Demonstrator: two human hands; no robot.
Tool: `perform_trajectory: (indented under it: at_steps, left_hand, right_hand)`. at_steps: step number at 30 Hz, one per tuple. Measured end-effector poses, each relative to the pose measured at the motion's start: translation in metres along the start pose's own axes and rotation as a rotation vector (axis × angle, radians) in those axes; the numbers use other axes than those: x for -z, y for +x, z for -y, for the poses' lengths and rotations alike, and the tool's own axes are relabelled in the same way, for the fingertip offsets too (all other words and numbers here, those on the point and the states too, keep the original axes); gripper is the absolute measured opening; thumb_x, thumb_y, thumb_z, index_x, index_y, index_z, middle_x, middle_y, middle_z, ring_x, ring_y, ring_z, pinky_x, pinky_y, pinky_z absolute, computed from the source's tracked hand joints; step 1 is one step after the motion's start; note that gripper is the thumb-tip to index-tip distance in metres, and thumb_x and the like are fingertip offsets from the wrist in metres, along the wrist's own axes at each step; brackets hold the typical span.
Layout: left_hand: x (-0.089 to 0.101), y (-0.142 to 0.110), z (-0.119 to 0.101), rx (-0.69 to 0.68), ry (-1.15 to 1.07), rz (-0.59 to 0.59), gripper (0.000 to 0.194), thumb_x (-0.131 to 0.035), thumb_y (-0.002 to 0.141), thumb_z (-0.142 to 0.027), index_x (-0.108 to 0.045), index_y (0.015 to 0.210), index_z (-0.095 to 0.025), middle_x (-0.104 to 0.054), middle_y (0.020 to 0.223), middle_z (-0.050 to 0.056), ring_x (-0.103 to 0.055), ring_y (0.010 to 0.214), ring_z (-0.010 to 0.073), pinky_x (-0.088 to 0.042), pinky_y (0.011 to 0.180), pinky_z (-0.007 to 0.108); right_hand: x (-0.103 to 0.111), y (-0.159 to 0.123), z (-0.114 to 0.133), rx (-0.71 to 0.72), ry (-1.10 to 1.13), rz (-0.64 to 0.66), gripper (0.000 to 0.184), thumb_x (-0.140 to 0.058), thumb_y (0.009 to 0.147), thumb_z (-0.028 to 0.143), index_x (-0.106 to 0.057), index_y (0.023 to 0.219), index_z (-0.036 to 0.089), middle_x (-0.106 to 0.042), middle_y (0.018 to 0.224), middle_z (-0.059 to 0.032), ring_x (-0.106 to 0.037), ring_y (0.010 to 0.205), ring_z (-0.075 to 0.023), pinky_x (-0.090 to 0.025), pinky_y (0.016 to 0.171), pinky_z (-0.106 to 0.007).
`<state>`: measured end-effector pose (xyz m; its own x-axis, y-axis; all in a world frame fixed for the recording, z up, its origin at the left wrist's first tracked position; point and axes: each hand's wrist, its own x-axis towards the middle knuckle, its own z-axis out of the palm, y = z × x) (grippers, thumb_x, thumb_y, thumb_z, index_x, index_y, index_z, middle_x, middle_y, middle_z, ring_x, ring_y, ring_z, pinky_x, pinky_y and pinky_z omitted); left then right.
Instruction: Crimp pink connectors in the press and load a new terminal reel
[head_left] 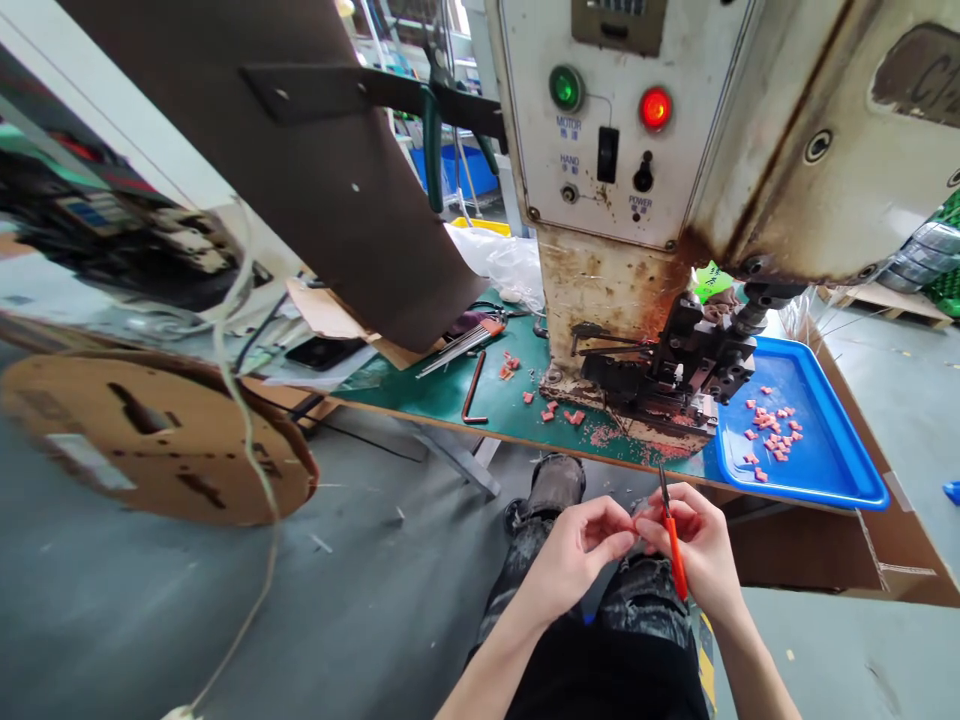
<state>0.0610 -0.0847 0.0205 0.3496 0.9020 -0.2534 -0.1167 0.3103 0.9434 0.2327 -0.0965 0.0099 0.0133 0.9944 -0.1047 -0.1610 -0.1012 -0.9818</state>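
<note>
My left hand [581,558] is closed in a pinch above my lap, its fingertips meeting those of my right hand. Something tiny may be between them, but the fingers hide it. My right hand [701,545] grips an orange-handled tool [676,560] with a narrow dark metal tip pointing up toward the bench edge; its exact kind is unclear. Just beyond both hands stands a rusty press machine [622,290] with a black tooling head [690,355]. Pink crumbs [667,440] and small pink pieces [574,417] lie on the green bench top around its base.
A blue tray [825,440] with several pink pieces sits on the right, beside a cardboard box [802,550]. A hex key [475,390] lies on the bench. To the left are a large cardboard reel [157,440] and a hanging white cable [251,430].
</note>
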Motion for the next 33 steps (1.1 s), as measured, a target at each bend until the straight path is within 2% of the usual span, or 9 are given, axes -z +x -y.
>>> perform_trajectory:
  at_steps: [3,6,9,15,20,25,33]
  left_hand:
    - [0.0,0.001,0.002,-0.001,-0.095,-0.052,0.036,-0.09,0.072,-0.036,-0.072,0.097,-0.018,-0.069,0.075,-0.001,-0.063,0.072,0.0154,-0.052,0.072,0.027]
    - [0.001,0.001,-0.001,-0.039,-0.156,-0.1,0.045,-0.091,0.072,-0.035,-0.074,0.112,-0.02,-0.072,0.082,0.0,-0.068,0.084,0.0175,-0.055,0.084,0.029]
    - [0.002,0.0,-0.009,-0.073,-0.178,-0.115,0.034,-0.091,0.074,-0.035,-0.078,0.1,-0.017,-0.074,0.087,0.003,-0.068,0.088,0.0177,-0.056,0.088,0.028]
    - [0.003,0.002,-0.021,-0.116,-0.262,-0.123,0.037,-0.097,0.067,-0.033,-0.073,0.091,-0.017,-0.072,0.081,0.0,-0.069,0.072,0.014,-0.059,0.069,0.025]
    - [0.002,-0.001,-0.024,-0.105,-0.236,-0.138,0.038,-0.099,0.064,-0.028,-0.073,0.089,-0.016,-0.073,0.075,0.0,-0.071,0.069,0.0139,-0.059,0.063,0.022]
    - [0.002,-0.008,-0.028,-0.094,-0.228,-0.139,0.032,-0.096,0.064,-0.024,-0.073,0.084,-0.016,-0.074,0.077,-0.001,-0.07,0.063,0.012,-0.059,0.06,0.02]
    - [0.002,-0.014,-0.034,-0.074,-0.178,-0.126,0.029,-0.094,0.063,-0.019,-0.073,0.082,-0.017,-0.076,0.077,-0.001,-0.074,0.064,0.012,-0.059,0.062,0.017]
  right_hand:
    - [0.007,-0.001,0.0,0.044,-0.013,0.004,0.043,-0.094,0.073,0.044,-0.07,0.103,0.023,-0.079,0.081,-0.0022,-0.073,0.069,-0.0179,-0.061,0.069,-0.027]
    - [0.018,-0.009,-0.005,0.067,-0.027,0.0,0.046,-0.089,0.079,0.049,-0.069,0.11,0.022,-0.08,0.09,-0.0062,-0.073,0.076,-0.02,-0.059,0.069,-0.029]
    - [0.027,-0.022,-0.021,0.035,-0.024,0.052,0.049,-0.086,0.08,0.057,-0.068,0.109,0.022,-0.078,0.089,-0.0063,-0.07,0.074,-0.0189,-0.056,0.067,-0.028]
    - [0.025,-0.044,-0.049,-0.015,-0.032,0.155,0.065,-0.082,0.074,0.075,-0.07,0.109,0.022,-0.075,0.084,-0.0047,-0.065,0.07,-0.019,-0.052,0.067,-0.03]
    - [0.011,-0.045,-0.042,-0.01,-0.086,0.194,0.076,-0.077,0.066,0.087,-0.073,0.103,0.021,-0.069,0.075,-0.0011,-0.059,0.067,-0.0175,-0.048,0.065,-0.029]
    - [0.005,-0.044,-0.034,0.012,-0.171,0.192,0.082,-0.071,0.066,0.092,-0.077,0.103,0.019,-0.066,0.068,-0.0004,-0.056,0.062,-0.0167,-0.046,0.063,-0.029]
    - [0.008,-0.046,-0.022,0.059,-0.309,0.205,0.072,-0.071,0.075,0.085,-0.077,0.101,0.018,-0.063,0.064,-0.0004,-0.056,0.061,-0.0173,-0.049,0.06,-0.028]
